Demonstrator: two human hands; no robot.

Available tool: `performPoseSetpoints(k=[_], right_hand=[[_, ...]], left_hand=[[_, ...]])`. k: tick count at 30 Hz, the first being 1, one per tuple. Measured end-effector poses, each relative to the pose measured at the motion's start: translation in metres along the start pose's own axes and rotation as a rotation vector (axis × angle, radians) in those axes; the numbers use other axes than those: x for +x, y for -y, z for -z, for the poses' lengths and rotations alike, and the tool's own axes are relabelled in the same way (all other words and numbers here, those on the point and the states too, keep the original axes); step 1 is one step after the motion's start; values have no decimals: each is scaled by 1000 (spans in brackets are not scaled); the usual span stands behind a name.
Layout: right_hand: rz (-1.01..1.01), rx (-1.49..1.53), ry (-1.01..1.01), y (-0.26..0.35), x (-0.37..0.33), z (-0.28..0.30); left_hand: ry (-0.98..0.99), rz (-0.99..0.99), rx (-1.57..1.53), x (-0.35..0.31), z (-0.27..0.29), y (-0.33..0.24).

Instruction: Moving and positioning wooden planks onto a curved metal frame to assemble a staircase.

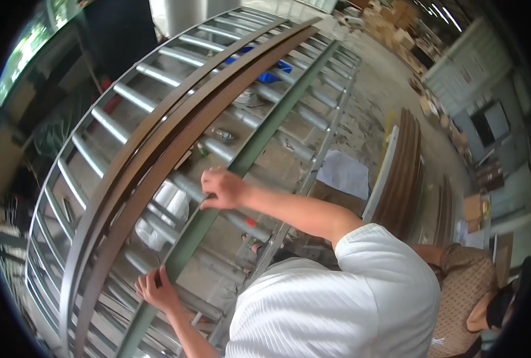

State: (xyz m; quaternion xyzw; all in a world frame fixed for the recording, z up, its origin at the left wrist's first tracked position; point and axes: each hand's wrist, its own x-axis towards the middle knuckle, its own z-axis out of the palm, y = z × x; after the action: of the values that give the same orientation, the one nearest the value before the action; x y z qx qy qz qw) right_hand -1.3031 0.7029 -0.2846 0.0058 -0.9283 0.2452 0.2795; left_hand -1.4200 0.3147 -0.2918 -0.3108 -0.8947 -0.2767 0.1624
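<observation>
A long green metal profile (258, 136) lies slantwise across a roller conveyor in front of me. My right hand (223, 188) is closed over it about midway, fingers curled at its edge and the arm stretched across my body. Lower down, my left hand (157, 290) rests at the same profile with its fingers bent together. Something small and dark shows between those fingers, too little of it to name. Left of the green profile, several brown profiles (176, 128) run side by side along the rollers.
Metal rollers (135, 97) span the conveyor frame. Beneath them are a blue container (272, 75) and a white bag (168, 209). On the right are a white sheet (344, 173), stacked brown profiles (400, 179), another person (465, 280) close by and cardboard boxes (473, 209).
</observation>
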Motion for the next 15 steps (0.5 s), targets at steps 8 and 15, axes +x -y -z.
performPoseSetpoints(k=[8,15], right_hand=[[-111,-29,12,-13,-34,16],[-77,15,-5,-13,-24,18]], left_hand=[[71,-111,103,8,-26,-32],[139,-57,175,19,-14,-44]])
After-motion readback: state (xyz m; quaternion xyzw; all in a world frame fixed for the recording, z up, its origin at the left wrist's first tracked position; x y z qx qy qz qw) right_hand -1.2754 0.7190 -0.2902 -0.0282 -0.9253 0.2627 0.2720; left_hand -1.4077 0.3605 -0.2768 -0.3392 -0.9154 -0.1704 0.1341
